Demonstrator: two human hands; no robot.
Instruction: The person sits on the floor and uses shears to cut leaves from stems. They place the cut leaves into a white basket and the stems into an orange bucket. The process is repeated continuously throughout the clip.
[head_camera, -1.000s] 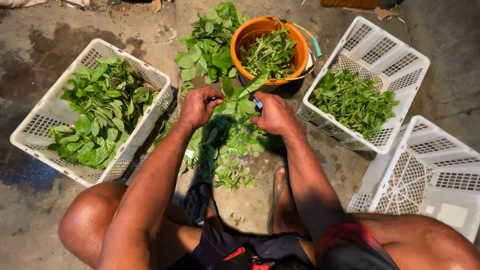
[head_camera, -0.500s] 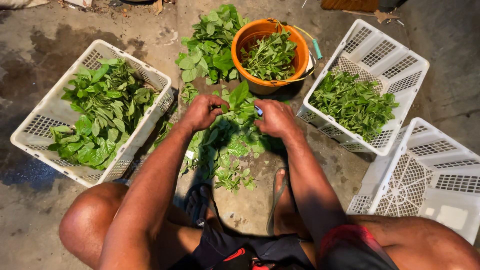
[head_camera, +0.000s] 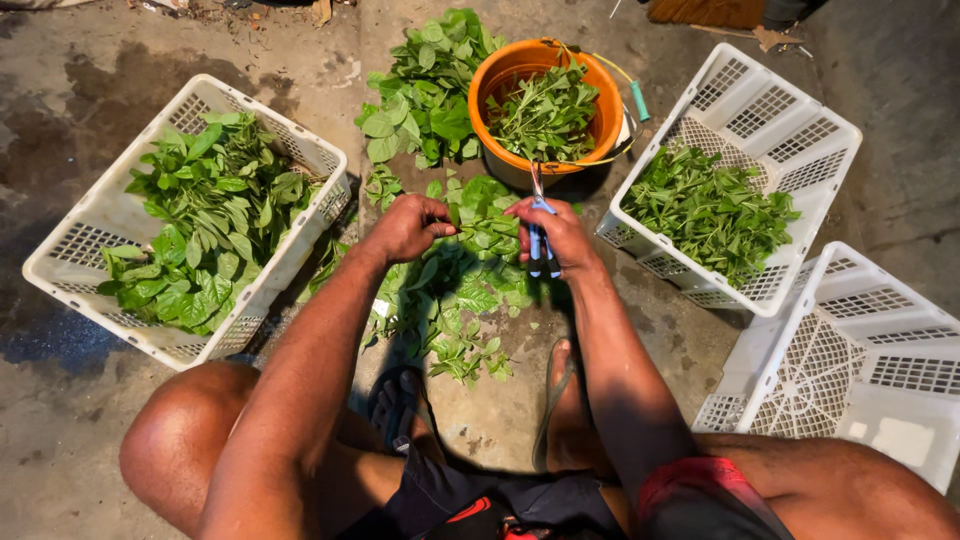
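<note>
Floor: bare concrete (head_camera: 80, 440), damp in patches; I squat on it, sandalled feet either side of the pile.
Landmark: orange bucket (head_camera: 500, 95), part filled with cut leaves, straight ahead of my hands.
Pile: loose leafy stems (head_camera: 455, 300) on the concrete, from beside the bucket down to between my feet.
Left crate: white crate (head_camera: 70, 250) left of the bucket, heaped with large leaves.
Right crate: white crate (head_camera: 800, 130) right of the bucket, holding smaller cut greens.
Spare crate: a third white crate (head_camera: 880, 350), right of the bucket and nearer me, no leaves visible in it.
Left hand (head_camera: 405, 228): just below the bucket, fingers curled shut around a stem from the pile, pinched near its upper end.
Right hand (head_camera: 565, 235): below the bucket's near rim, closed on the blue handles of the scissors (head_camera: 538, 215), blades pointing up toward the bucket; how far the blades gape I cannot tell.
Handling, as I judge it: stems are light, limp and easily bruised; leaves tear if gripped. Best hold is on the bare stalk below the leaves, lightly, leaving the cut point clear for the blades.
</note>
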